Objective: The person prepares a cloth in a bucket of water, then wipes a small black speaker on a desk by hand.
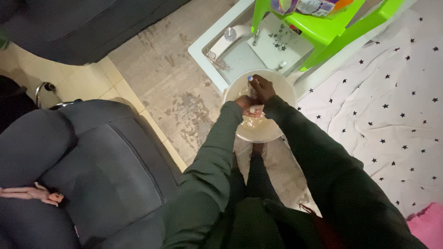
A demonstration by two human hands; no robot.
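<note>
Round white plastic basin on grey patchy floor mat, holding cloudy pale water. Both hands over basin centre, close together: left hand closed on small pale wet cloth; right hand gripping cloth's upper end, fingers curled. Cloth just above water, between hands. Beyond basin: white low tray-like surface, glossy. Bright green plastic chair above basin. Right of basin: white star-printed sheet, wrinkled. Left of basin: dark padded seat.

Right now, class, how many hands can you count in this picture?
3. The left hand and right hand meet over the white basin; another person's hand rests on the dark armchair. Others may be hidden.
</note>
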